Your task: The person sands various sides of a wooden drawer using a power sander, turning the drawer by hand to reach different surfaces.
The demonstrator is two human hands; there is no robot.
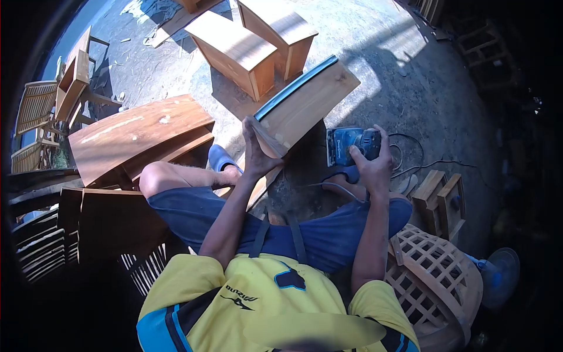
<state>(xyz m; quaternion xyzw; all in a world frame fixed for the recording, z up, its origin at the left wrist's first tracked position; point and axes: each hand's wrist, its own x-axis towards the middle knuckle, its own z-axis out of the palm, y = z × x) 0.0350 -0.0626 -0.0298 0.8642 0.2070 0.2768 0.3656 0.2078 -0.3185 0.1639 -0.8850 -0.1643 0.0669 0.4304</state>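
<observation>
Clamped in my left hand [256,154] is the near end of the board [305,104], its long axis running up and away to the right; my right hand [373,163] grips the sander [350,144] just beside it.

The yellow sports shirt [258,293] worn by the person bears the black word "Mizuno", seen upside down.

A pale wooden panel [305,102] with a dark edge strip stands tilted, its near corner in the left grip [256,154], while a blue electric sander [352,145], cable trailing, sits just right of it under the right grip [372,167].
</observation>
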